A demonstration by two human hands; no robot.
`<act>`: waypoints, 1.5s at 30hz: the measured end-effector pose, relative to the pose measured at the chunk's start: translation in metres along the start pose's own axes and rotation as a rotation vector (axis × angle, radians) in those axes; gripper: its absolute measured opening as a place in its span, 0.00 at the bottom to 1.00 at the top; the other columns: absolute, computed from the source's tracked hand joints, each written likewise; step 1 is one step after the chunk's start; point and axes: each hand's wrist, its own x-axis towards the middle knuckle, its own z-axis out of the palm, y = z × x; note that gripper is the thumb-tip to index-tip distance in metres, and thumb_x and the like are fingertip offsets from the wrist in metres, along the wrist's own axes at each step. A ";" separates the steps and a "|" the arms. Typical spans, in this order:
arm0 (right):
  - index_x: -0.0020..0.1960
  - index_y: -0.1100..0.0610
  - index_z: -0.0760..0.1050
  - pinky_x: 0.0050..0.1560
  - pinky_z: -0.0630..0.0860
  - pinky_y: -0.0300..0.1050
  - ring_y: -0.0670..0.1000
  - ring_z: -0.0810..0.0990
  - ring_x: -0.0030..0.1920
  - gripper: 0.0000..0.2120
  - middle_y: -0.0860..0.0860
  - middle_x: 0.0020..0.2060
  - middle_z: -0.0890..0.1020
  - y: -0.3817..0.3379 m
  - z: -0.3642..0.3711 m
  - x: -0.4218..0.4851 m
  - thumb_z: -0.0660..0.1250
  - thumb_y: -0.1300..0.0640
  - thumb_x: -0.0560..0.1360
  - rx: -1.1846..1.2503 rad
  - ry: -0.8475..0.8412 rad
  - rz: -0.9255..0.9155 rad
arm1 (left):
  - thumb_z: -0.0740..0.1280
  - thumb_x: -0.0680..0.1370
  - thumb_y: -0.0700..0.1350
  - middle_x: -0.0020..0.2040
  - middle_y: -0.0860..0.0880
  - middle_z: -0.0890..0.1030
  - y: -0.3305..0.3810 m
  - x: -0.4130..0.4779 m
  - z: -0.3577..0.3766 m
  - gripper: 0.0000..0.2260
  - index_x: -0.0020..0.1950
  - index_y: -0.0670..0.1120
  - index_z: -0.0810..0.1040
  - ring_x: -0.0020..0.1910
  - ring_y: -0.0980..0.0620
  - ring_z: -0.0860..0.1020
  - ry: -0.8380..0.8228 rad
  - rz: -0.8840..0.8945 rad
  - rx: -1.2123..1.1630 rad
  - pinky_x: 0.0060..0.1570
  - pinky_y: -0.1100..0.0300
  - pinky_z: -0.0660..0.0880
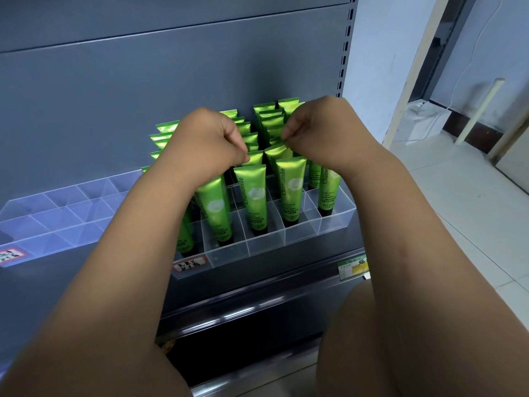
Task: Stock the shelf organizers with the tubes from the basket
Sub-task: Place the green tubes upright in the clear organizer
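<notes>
Both hands are up at the right organizer (266,245), a clear divided tray sitting on the grey shelf (34,287) against the back panel (143,67). The green "Chamomile" tubes (292,190) stand upright in its cells, caps down, crimped ends up, several rows deep. The front-most row of cells holds nothing, and the nearest tubes are one row back. The left hand (211,144) has its fingers curled, with the fingertips pinching the crimp of the centre-left tube (255,157) in the row behind those nearest tubes. The right hand (312,130) is curled too, pinching the top edge of the centre-right tube (276,151) just beside it. The exact finger contact is partly hidden by the knuckles. The hands are near each other but not touching. Both forearms come in from the bottom of the view and the left one covers the organizer's left columns. The left organizer (57,213) is the same clear type, sits beside the first on the same shelf and has no tubes in its visible cells. Each tray has a red-bordered label (190,265) on its front. A green-yellow price tag (352,267) sits on the shelf edge at the right. There is a tiled floor (458,210) to the right of the rack.
</notes>
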 end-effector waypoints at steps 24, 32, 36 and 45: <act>0.44 0.48 0.87 0.42 0.73 0.28 0.37 0.79 0.38 0.12 0.35 0.32 0.79 -0.004 -0.010 -0.008 0.70 0.64 0.72 -0.002 -0.072 -0.007 | 0.77 0.72 0.35 0.42 0.51 0.85 0.003 -0.004 -0.001 0.10 0.42 0.50 0.85 0.46 0.50 0.85 -0.053 0.074 -0.039 0.53 0.55 0.82; 0.43 0.47 0.87 0.40 0.71 0.28 0.36 0.78 0.37 0.11 0.36 0.33 0.80 -0.003 -0.011 -0.009 0.70 0.62 0.73 0.000 -0.075 0.002 | 0.77 0.72 0.35 0.42 0.51 0.85 0.003 -0.004 0.000 0.07 0.44 0.47 0.86 0.46 0.50 0.85 -0.049 0.080 -0.052 0.51 0.57 0.81; 0.42 0.46 0.86 0.42 0.73 0.31 0.36 0.79 0.39 0.12 0.37 0.34 0.81 -0.004 -0.010 -0.009 0.70 0.62 0.73 0.014 -0.076 0.007 | 0.76 0.72 0.34 0.42 0.52 0.85 0.001 -0.003 0.000 0.08 0.44 0.48 0.86 0.43 0.54 0.83 -0.048 0.095 -0.052 0.46 0.60 0.80; 0.44 0.47 0.87 0.38 0.70 0.29 0.36 0.78 0.36 0.11 0.38 0.33 0.80 -0.004 -0.010 -0.009 0.70 0.61 0.74 0.028 -0.091 0.018 | 0.69 0.72 0.30 0.36 0.54 0.85 0.001 -0.004 0.007 0.16 0.39 0.51 0.84 0.37 0.62 0.83 -0.010 0.157 -0.100 0.41 0.64 0.80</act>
